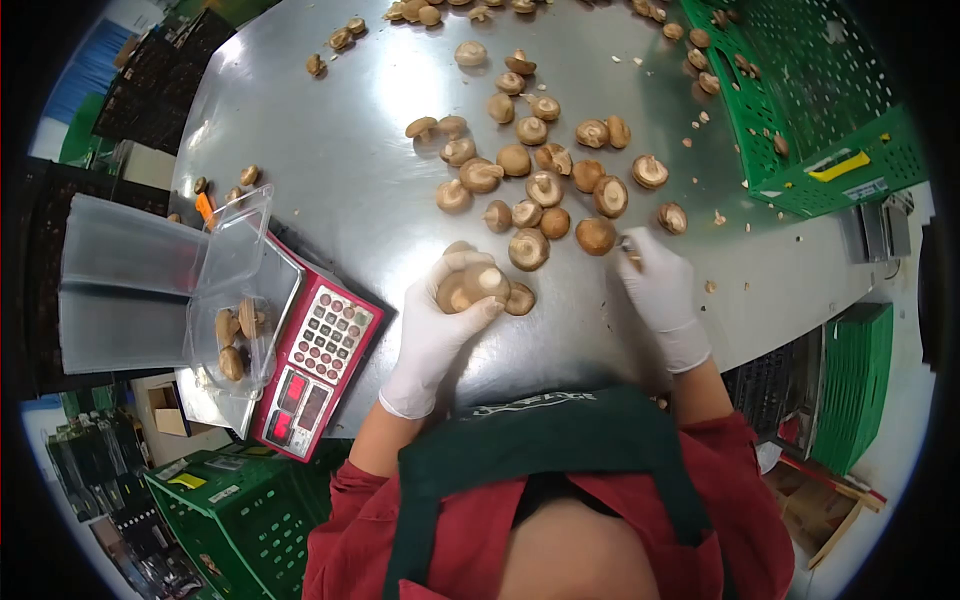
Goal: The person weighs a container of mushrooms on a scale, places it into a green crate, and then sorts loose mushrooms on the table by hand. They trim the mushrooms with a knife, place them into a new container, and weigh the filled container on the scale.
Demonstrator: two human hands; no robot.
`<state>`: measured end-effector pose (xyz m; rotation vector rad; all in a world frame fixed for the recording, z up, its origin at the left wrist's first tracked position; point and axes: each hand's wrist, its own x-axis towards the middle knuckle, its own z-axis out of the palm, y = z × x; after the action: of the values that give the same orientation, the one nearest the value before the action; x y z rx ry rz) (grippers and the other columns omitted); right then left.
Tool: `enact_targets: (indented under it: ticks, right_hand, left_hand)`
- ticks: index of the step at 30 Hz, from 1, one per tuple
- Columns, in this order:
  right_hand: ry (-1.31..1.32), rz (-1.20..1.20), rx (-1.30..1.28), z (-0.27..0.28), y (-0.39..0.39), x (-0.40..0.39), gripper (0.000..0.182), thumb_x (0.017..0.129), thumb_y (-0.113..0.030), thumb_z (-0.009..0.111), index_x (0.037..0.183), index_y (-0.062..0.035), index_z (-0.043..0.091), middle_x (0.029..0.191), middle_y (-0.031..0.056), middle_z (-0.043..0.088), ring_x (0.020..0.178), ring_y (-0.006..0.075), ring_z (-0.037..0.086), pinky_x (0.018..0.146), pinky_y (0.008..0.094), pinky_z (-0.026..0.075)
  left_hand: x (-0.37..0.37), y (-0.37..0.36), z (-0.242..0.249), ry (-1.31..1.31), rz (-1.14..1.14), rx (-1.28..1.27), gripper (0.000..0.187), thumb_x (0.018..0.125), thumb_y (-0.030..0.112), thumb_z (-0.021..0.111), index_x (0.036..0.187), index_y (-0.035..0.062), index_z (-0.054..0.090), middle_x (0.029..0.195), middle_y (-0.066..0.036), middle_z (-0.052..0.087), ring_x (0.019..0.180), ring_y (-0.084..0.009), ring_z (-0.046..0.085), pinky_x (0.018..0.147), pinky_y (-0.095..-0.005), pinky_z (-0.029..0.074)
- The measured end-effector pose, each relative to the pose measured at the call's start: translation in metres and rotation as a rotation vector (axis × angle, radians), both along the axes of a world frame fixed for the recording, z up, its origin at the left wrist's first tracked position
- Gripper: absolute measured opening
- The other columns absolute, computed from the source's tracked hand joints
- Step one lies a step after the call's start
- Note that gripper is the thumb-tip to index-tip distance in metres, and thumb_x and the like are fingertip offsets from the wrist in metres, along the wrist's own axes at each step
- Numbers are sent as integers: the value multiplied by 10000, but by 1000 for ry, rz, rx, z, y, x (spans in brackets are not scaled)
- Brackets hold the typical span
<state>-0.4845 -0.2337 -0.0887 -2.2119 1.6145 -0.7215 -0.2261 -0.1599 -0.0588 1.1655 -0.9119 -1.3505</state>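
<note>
My left hand (445,315), in a white glove, is wrapped around brown-capped mushrooms (485,283); the stem end of one faces up beside my thumb. Another mushroom (519,298) lies on the steel table just right of these. My right hand (662,290), gloved too, is closed at the right over the table. A small dark piece shows at its fingers, too little to name. Between and beyond my hands spreads a loose group of mushrooms (545,188), some cap up, some stem up. The nearest to my right hand is a brown mushroom (596,236).
At the left, a red scale (335,335) carries an open clear plastic box (200,330) with several mushrooms inside. A green perforated crate (800,195) stands at the far right. More mushrooms and small scraps lie along the steel table (330,150). Green crates (235,510) are stacked below left.
</note>
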Motion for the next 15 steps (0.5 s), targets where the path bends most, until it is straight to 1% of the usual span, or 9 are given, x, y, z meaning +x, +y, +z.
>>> enact_targets:
  ticks: [1, 4, 7, 8, 9, 10, 11, 12, 15]
  right_hand:
    - [-3, -60, 40, 2, -3, -11, 131, 856, -137, 644, 976, -93, 613, 881, 128, 691, 798, 358, 670, 663, 425, 533]
    - [-45, -12, -74, -11, -8, -24, 168, 856, -93, 643, 1023, -90, 627, 905, 165, 686, 832, 383, 673, 696, 420, 534]
    - [-194, -135, -51, -17, -29, -37, 204, 878, -68, 649, 1078, -98, 625, 924, 185, 691, 863, 399, 676, 731, 408, 539]
    - [-168, -173, -11, -22, -42, -38, 209, 885, -92, 649, 1092, -105, 621, 933, 188, 693, 869, 403, 674, 734, 418, 538]
    - [-117, -261, 20, -24, -50, -55, 215, 893, -116, 649, 1106, -111, 617, 943, 191, 695, 875, 407, 672, 737, 427, 537]
    - [-54, -372, 53, -20, -50, -76, 222, 901, -140, 649, 1119, -118, 613, 953, 194, 698, 881, 411, 671, 741, 436, 537]
    - [15, -401, 15, -18, -50, -87, 240, 902, -166, 649, 1136, -127, 606, 958, 198, 697, 883, 413, 670, 742, 446, 536]
    - [90, -432, -14, -21, -54, -91, 260, 903, -191, 649, 1152, -135, 600, 963, 202, 696, 886, 416, 669, 744, 456, 535]
    - [156, -510, -7, -28, -61, -102, 320, 906, -278, 638, 1194, -152, 582, 985, 201, 696, 908, 416, 664, 759, 486, 527]
  left_hand:
    - [-1, 0, 0, 35, 1, 17, 400, 814, 11, 750, 1180, 26, 587, 1105, -46, 605, 1023, -121, 602, 892, -266, 510]
    - [3, 5, -9, 102, 55, 107, 475, 808, 48, 761, 1233, 50, 548, 1127, -38, 594, 1092, -137, 565, 946, -292, 476]
    - [28, 18, 35, -290, 117, -76, 468, 804, 102, 776, 1222, 53, 571, 1138, -50, 596, 1105, -149, 551, 961, -313, 453]
    - [55, 35, 63, -603, 350, -148, 453, 782, 98, 783, 1193, 51, 598, 1127, -54, 602, 1071, -152, 572, 931, -309, 472]
    - [71, 42, 75, -922, 514, -190, 448, 748, 45, 782, 1164, 49, 616, 1119, -66, 612, 1021, -157, 601, 884, -304, 499]
    - [89, 51, 80, -1120, 659, -219, 468, 740, -45, 725, 1182, 55, 608, 1167, -54, 605, 1050, -172, 604, 901, -305, 502]
    - [109, 58, 82, -999, 781, -192, 441, 769, -75, 723, 1175, 59, 612, 1154, -56, 606, 1029, -167, 613, 881, -282, 516]
    - [134, 67, 76, -1005, 907, -136, 462, 788, -83, 725, 1212, 54, 601, 1157, -59, 608, 1030, -168, 617, 878, -283, 527]
    - [190, 95, 68, -1579, 903, -48, 485, 865, 11, 712, 1321, 32, 548, 1209, -87, 596, 1053, -166, 606, 906, -302, 501]
